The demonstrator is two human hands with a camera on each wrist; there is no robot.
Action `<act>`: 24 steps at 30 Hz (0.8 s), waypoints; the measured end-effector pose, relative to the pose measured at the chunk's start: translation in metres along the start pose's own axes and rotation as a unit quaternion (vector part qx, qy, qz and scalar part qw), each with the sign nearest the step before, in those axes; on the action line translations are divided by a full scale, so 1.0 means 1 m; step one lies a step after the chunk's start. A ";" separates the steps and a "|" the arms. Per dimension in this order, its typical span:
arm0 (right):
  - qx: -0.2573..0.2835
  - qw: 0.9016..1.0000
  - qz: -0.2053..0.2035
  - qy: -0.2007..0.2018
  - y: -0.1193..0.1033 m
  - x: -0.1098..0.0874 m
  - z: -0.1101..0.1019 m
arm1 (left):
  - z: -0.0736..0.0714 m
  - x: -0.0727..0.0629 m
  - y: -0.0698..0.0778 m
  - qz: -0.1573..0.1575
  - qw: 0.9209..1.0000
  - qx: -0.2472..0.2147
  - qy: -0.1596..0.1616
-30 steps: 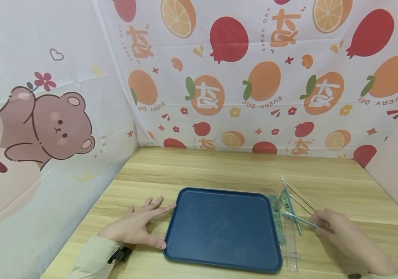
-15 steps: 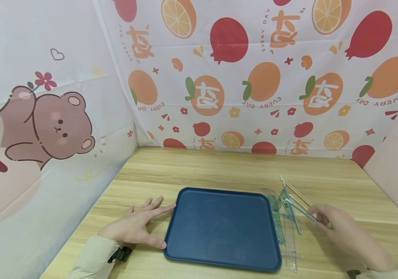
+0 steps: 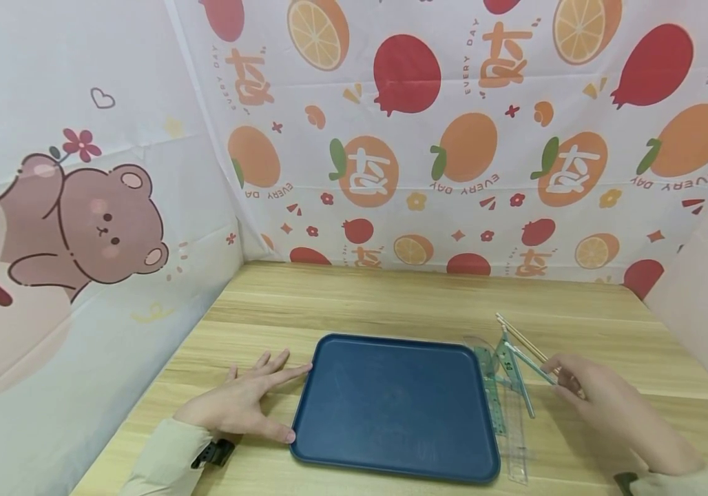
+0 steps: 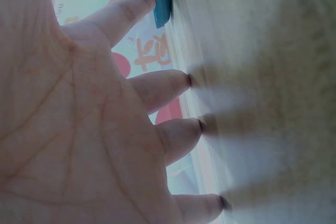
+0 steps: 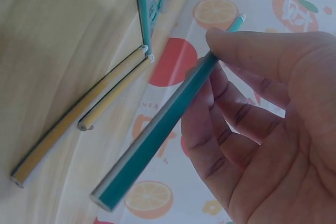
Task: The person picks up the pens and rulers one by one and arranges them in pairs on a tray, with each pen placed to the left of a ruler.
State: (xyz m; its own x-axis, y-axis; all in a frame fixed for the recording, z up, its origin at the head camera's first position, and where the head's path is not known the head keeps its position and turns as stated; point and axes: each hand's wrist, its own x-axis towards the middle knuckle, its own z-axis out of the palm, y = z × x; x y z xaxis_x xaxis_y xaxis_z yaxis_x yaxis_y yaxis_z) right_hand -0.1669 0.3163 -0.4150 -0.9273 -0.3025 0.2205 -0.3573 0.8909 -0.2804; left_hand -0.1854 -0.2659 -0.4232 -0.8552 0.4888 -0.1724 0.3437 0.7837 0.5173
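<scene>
One teal pencil [image 5: 157,129] is held in the right hand [image 3: 602,403], pinched between the thumb and the other fingers, which are curled in towards the palm. It is held to the right of the blue tray [image 3: 391,406], with its white-tipped end pointed away from the hand. Beside it, a second teal pencil [image 3: 523,386] is seen lying along a green set square [image 3: 505,355]. In the right wrist view, two wood-coloured pencils [image 5: 73,114] are shown lying side by side on the counter [image 3: 391,296], their far ends almost meeting. By the tray's right edge, a green ruler [image 3: 498,411] and a clear ruler [image 3: 517,441] are placed lengthwise. Nothing is grasped by the left hand [image 3: 236,406]: its fingers are spread wide, the tray's left edge is touched by the thumb and forefinger, and the remaining fingertips are rested on the counter. A dark band [image 3: 213,453] is worn on the left wrist.
</scene>
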 end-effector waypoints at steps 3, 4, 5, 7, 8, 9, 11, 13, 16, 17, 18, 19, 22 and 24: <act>0.002 1.000 -0.013 0.008 -0.002 0.001 -0.002 | 0.000 -0.001 0.000 -0.002 1.000 0.000 0.000; 0.004 1.000 -0.020 0.014 -0.003 0.002 -0.002 | 0.000 -0.001 0.000 -0.002 1.000 0.000 -0.001; 0.006 1.000 -0.024 0.016 -0.004 0.002 -0.003 | 0.000 -0.001 -0.001 -0.003 1.000 0.000 -0.001; 0.009 0.999 -0.028 0.018 -0.005 0.003 -0.003 | 0.001 -0.001 -0.001 -0.004 1.000 -0.002 -0.002; 0.010 0.999 -0.029 0.020 -0.006 0.004 -0.004 | 0.001 -0.001 -0.001 -0.004 1.000 -0.003 -0.002; 0.011 0.999 -0.027 0.018 -0.007 0.005 -0.005 | 0.001 -0.001 -0.002 -0.004 1.000 -0.003 -0.002; 0.014 1.000 -0.019 0.011 -0.009 0.007 -0.006 | 0.001 -0.002 -0.002 -0.003 1.000 -0.004 -0.002; 0.017 1.000 -0.015 0.007 -0.010 0.009 -0.008 | 0.002 -0.002 -0.002 0.000 1.000 -0.002 0.000; 0.026 1.000 -0.007 0.001 -0.014 0.011 -0.010 | 0.002 -0.002 -0.002 0.003 1.000 0.002 0.002; 0.027 1.000 -0.005 0.000 -0.015 0.012 -0.010 | 0.002 -0.002 -0.001 0.004 1.000 0.002 0.002; 0.027 1.000 -0.004 0.000 -0.017 0.013 -0.011 | 0.002 -0.003 -0.001 0.004 1.000 0.001 0.002; 0.027 1.000 -0.004 0.001 -0.018 0.014 -0.011 | 0.001 -0.003 0.000 0.003 1.000 0.000 0.001; 0.024 1.000 -0.004 0.003 -0.023 0.016 -0.013 | 0.001 -0.003 0.001 0.000 1.000 -0.005 -0.002; 0.026 1.000 -0.010 0.004 -0.025 0.018 -0.013 | 0.001 -0.003 0.001 -0.001 1.000 -0.008 -0.004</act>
State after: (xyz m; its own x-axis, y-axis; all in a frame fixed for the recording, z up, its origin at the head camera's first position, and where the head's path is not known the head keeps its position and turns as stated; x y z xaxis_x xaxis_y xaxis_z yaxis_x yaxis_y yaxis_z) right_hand -0.1736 0.2933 -0.3915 -0.9193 -0.3170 0.2330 -0.3808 0.8660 -0.3242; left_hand -0.1821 -0.2661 -0.4226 -0.8523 0.4910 -0.1805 0.3357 0.7780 0.5310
